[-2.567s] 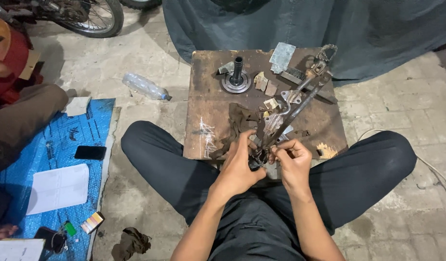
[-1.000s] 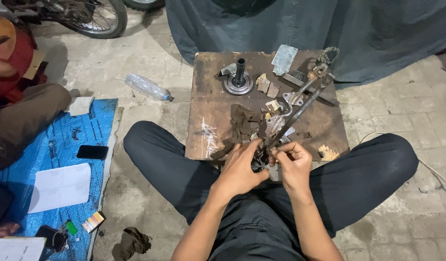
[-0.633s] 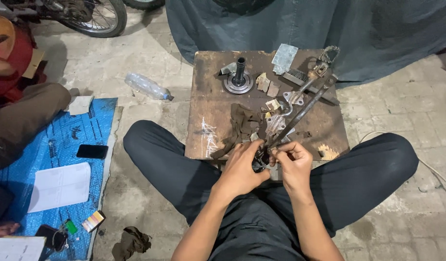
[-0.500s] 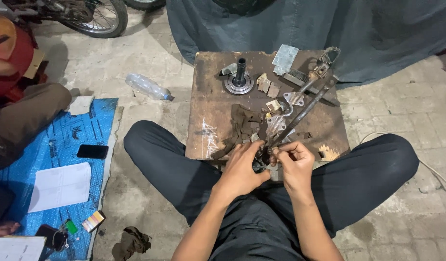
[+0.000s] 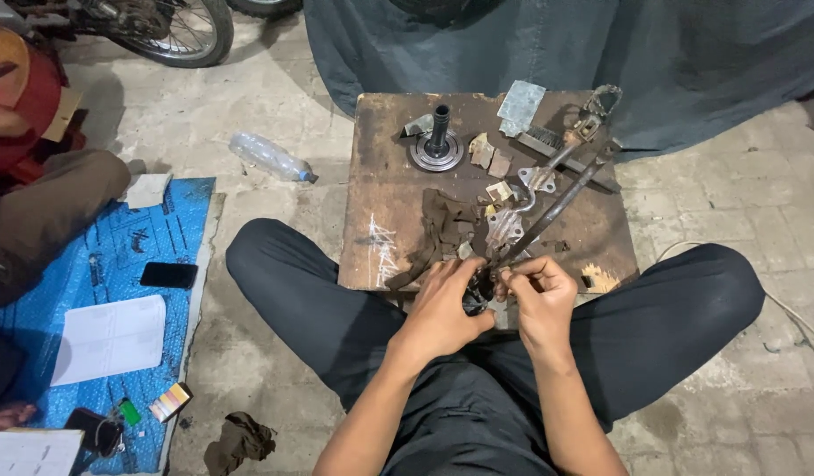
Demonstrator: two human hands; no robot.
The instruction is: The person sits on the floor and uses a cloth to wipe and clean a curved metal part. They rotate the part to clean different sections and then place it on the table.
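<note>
A person sits cross-legged on a paved floor, both hands meeting at the near edge of a low, rusty brown counter (image 5: 398, 229). The left hand (image 5: 444, 310) is curled around the lower end of a small dark metal assembly (image 5: 479, 291), which it mostly hides; what the part is cannot be made out. The right hand (image 5: 539, 295) pinches the same assembly from the other side, thumb and forefinger pressed together, just beside the near end of a long metal rod (image 5: 561, 201) that slants up and away across the counter. The rod's lower tip is lost between the fingers.

Compared with half a second earlier, the hands sit in much the same place and the rod keeps its slant; the scene has barely changed.

On the counter lie a round flanged hub with an upright shaft (image 5: 438, 145), a wire brush (image 5: 548, 145), a pale grey square of sheet (image 5: 522, 101), a dark rag (image 5: 438, 229) and small scraps. A dark tarpaulin (image 5: 557, 44) hangs behind. To the left, a clear plastic bottle (image 5: 270, 157) lies on the stone paving, and a blue mat (image 5: 116, 256) carries a phone (image 5: 169, 275) and white papers (image 5: 112, 338). A motorcycle wheel (image 5: 173, 31) is cut off by the top edge, and another person's leg (image 5: 45, 207) enters from the left.
</note>
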